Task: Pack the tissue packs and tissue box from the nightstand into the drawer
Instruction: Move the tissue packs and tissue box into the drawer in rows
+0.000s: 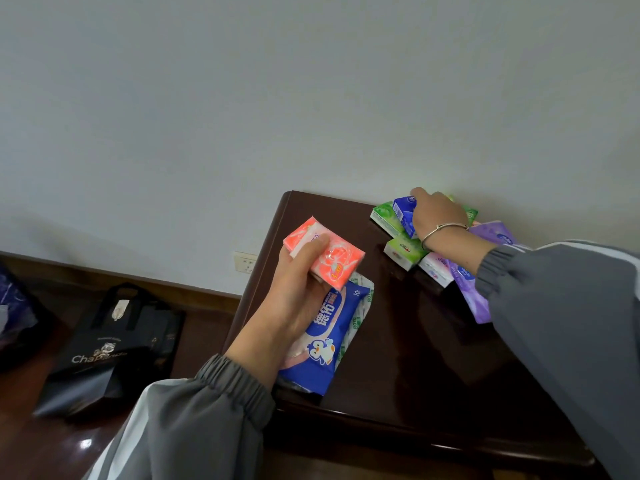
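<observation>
Dark nightstand [398, 358], white wall behind. Left hand [294, 289] grips a pink pack [332, 258] above a flat penguin pack [329, 341]. Right hand [438, 216] clasps a blue pack [405, 211] amid green packs [386, 216] and a purple pack [474, 289], rear corner.

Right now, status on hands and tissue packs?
Left hand holds pink pack. Right hand grips small blue pack by the wall. Drawer not in view.

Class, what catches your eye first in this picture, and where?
A coral-pink tissue pack stands out, held in the left grip above the left edge of the dark nightstand, over a large blue penguin pack. At the back right corner, the right grip holds a small blue pack atop a green, white and purple pile.
</observation>
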The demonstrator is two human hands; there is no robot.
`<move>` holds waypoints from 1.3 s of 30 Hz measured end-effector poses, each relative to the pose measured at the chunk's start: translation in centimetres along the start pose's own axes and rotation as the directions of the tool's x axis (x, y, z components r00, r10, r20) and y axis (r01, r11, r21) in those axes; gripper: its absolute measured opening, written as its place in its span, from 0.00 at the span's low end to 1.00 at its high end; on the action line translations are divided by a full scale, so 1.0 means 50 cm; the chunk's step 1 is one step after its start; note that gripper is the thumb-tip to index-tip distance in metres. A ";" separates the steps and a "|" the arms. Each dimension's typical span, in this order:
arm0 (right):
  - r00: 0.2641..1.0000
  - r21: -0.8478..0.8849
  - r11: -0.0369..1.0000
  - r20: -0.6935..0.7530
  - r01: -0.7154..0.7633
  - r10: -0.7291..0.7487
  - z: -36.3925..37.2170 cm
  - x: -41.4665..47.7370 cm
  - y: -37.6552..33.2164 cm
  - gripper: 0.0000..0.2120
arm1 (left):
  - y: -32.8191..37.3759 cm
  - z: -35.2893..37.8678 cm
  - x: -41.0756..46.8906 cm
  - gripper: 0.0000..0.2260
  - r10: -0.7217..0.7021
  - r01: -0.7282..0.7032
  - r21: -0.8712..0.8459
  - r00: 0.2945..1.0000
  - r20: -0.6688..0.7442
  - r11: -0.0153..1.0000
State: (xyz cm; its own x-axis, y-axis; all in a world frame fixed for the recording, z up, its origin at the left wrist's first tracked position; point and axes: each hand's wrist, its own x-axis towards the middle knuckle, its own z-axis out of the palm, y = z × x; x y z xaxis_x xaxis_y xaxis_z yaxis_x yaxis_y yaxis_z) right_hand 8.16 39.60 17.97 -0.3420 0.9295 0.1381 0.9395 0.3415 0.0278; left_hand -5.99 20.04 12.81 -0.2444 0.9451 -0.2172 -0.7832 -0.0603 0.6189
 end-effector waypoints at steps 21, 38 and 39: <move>0.953 0.276 0.913 0.137 -0.299 0.271 -0.015 0.017 -0.026 0.44 | -0.002 0.004 -0.009 0.35 0.017 -0.012 0.069 0.998 -0.067 0.998; 0.962 0.915 -0.336 0.262 -0.222 0.080 -0.192 -0.419 0.092 0.17 | 0.003 0.084 -0.164 0.27 0.299 -0.252 0.485 0.954 -0.020 0.837; 0.957 0.889 -0.373 0.289 -0.266 0.006 -0.185 -0.474 0.110 0.16 | 0.004 0.084 -0.209 0.27 0.274 -0.247 0.513 0.961 0.023 0.822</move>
State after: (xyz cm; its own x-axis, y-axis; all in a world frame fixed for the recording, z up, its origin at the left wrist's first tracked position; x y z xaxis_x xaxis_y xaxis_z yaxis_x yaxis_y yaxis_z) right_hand 21.63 18.14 24.02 -0.3281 0.9320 -0.1537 -0.2782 -0.2508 -0.9272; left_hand -1.18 11.53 18.39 -0.4366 0.8994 -0.0220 -0.2902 -0.1177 0.9497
